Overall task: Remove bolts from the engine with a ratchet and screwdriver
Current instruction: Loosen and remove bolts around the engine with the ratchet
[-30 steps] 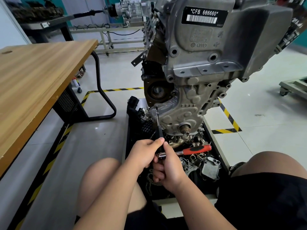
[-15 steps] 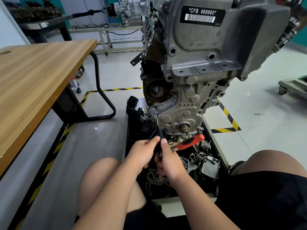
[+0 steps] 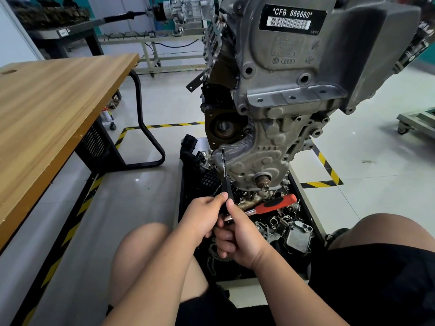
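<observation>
While against engine [image 3: 282, 142], ratchet [image 3: 273, 205] in right hand [image 3: 240, 238].

The grey cast-metal engine [image 3: 294, 90] sits above a black tray of loose metal parts [image 3: 308, 208], the long wooden worktop [image 3: 58, 109] to its left, a low wheeled metal trolley [image 3: 416, 121] well apart to its right. Over the tray the left hand [image 3: 202, 217] and right hand [image 3: 240, 238] touch; a slim black driver shaft [image 3: 223, 170] rises from them to the engine's lower left edge, and the red-handled steel ratchet [image 3: 273, 204] juts rightward.
</observation>
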`<state>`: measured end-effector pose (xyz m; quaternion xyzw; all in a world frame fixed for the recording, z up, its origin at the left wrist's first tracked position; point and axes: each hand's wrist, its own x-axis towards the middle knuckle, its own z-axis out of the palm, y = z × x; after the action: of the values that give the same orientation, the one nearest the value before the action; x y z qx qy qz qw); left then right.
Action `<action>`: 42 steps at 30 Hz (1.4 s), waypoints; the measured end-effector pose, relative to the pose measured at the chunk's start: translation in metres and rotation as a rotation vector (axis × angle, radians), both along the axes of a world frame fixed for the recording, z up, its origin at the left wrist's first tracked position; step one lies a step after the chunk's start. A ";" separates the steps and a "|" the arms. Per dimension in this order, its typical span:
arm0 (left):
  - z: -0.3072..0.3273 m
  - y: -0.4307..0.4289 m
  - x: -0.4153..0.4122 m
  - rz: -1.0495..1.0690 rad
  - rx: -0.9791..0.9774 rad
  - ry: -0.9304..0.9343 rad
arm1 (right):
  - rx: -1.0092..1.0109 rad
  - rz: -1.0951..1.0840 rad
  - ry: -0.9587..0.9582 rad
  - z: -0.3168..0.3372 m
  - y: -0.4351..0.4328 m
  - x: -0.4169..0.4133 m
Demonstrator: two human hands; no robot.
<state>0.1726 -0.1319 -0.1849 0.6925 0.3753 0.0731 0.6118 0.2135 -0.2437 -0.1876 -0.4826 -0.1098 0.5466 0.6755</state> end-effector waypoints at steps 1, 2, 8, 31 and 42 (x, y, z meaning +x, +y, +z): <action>0.000 0.000 0.000 0.000 0.007 0.000 | -0.060 -0.019 -0.087 0.001 0.000 0.000; -0.001 0.001 0.001 0.000 0.017 -0.006 | -0.134 -0.045 -0.191 0.001 -0.001 -0.001; -0.002 -0.005 0.013 -0.019 0.040 -0.065 | -0.433 -0.136 -0.515 -0.004 -0.024 0.001; 0.017 -0.040 0.046 -0.002 -0.061 -0.383 | -0.288 -0.378 -0.807 0.029 -0.041 0.041; 0.020 -0.042 0.048 -0.023 -0.085 -0.321 | -0.625 -0.346 -1.151 0.030 -0.040 0.038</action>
<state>0.2210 -0.1740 -0.1645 0.6496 0.2674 0.1599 0.6935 0.2511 -0.2840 -0.1575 -0.8800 -0.2099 0.0924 0.4160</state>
